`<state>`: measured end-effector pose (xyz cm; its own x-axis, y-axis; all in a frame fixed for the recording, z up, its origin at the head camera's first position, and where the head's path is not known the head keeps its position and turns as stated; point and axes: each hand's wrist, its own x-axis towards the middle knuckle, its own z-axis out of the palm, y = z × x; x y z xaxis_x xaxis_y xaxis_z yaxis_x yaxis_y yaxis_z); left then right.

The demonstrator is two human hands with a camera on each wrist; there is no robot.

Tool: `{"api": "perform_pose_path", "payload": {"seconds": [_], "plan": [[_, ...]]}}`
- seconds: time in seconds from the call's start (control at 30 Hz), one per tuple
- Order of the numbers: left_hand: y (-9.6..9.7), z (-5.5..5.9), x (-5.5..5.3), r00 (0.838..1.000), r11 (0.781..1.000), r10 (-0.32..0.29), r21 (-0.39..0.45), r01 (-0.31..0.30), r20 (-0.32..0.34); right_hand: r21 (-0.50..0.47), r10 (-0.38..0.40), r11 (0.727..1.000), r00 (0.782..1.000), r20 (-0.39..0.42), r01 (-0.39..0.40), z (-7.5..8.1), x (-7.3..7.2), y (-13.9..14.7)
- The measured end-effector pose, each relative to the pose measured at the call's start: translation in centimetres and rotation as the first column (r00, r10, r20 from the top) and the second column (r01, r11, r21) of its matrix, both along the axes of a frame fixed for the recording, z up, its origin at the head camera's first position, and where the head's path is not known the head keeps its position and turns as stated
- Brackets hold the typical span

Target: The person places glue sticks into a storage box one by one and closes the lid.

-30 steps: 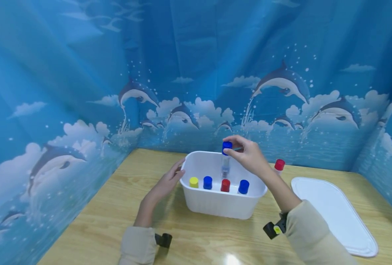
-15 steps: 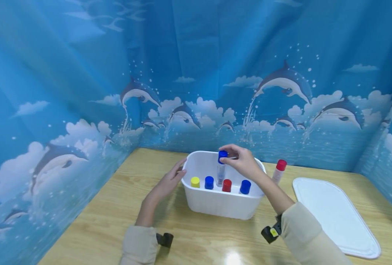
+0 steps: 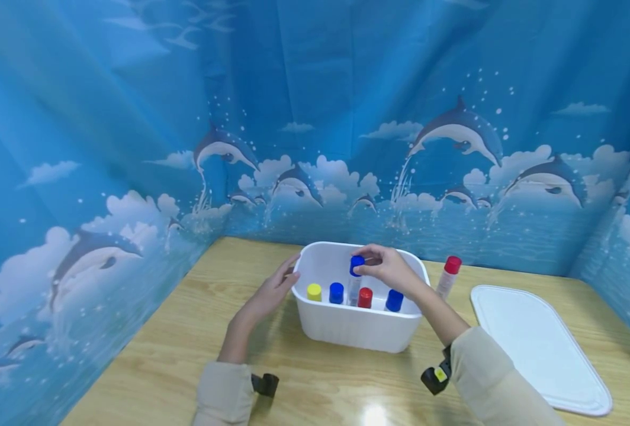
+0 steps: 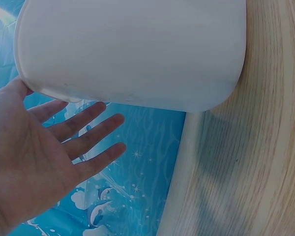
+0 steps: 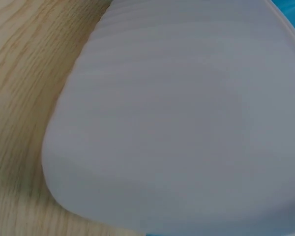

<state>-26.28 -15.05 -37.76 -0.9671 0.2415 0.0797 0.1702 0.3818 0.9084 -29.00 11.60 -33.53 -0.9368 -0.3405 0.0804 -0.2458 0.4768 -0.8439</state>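
A white plastic bin stands on the wooden table. My right hand reaches into it and pinches the blue cap of a clear bottle, held upright behind the front row. That row has a yellow cap, a blue cap, a red cap and another blue cap; the bin wall hides their lower parts. At the bin's left end, my left hand touches the rim with its thumb, its other fingers spread and straight. Only the bin wall fills most of the right wrist view.
A clear bottle with a red cap stands on the table right of the bin. Farther right lies a flat white lid. A blue dolphin-print curtain hangs behind and at the sides of the table.
My right hand has lowered the blue-capped bottle deeper into the bin and slightly left. The left hand stays at the rim.
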Motion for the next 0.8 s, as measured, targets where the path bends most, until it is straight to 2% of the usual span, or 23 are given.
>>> {"api": "perform_pose_path", "payload": {"seconds": [0.1,0.23,0.33,0.53,0.8], "plan": [[0.0,0.0,0.0,1.0,1.0,0.007,-0.008,-0.007,0.007,0.022,0.007,1.0,1.0,0.001,-0.007,-0.1,0.1,0.0],[0.4,2.0,1.5,1.0,1.0,-0.007,-0.01,0.007,0.004,0.037,0.013,0.999,1.0,0.005,-0.013,-0.1,0.2,-0.1],[0.5,2.6,2.0,1.0,1.0,-0.02,0.0,0.02,-0.002,0.041,0.028,0.999,1.0,0.002,-0.028,-0.1,0.1,0.0],[0.1,0.1,0.0,1.0,1.0,-0.011,0.007,0.011,-0.015,0.045,0.085,0.995,0.996,-0.006,-0.085,-0.4,0.0,0.1],[0.1,-0.1,-0.1,1.0,1.0,0.0,0.007,0.0,-0.009,0.048,0.135,0.99,0.991,0.026,-0.136,-0.4,0.1,0.3]]}}
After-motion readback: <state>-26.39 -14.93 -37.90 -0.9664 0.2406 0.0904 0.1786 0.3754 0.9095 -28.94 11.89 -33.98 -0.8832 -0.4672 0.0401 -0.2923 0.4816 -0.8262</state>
